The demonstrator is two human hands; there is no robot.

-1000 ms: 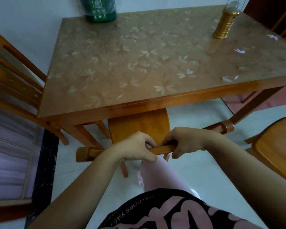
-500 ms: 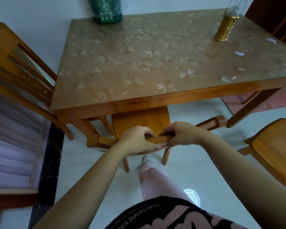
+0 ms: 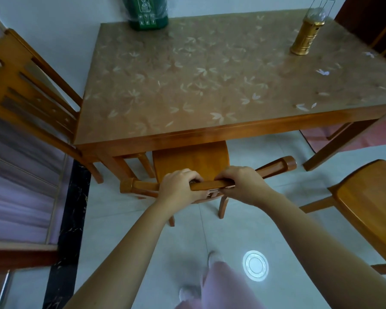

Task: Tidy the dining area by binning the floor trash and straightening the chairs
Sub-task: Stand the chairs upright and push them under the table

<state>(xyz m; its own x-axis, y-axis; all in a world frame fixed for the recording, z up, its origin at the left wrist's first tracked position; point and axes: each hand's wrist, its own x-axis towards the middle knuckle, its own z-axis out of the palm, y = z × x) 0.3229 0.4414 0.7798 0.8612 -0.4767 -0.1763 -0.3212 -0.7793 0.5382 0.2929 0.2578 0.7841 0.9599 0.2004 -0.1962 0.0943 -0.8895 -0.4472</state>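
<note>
A wooden chair [image 3: 191, 160] stands in front of me with its seat partly under the near edge of the dining table [image 3: 210, 134]. My left hand [image 3: 179, 187] and my right hand [image 3: 240, 182] both grip the chair's top rail, side by side, fingers curled over it. A second wooden chair [image 3: 29, 90] stands at the table's left end. A third chair [image 3: 370, 204] sits at an angle on the right, away from the table. No trash shows on the floor.
On the table stand a green package [image 3: 146, 13] at the far edge and a gold lantern [image 3: 305, 35] at the far right. A round floor drain [image 3: 255, 265] lies beside my feet. A black floor strip and a door frame run along the left.
The gripped chair has slid forward, further under the table, with both hands on its rail. My arms have stretched out and I stand further back from it.
</note>
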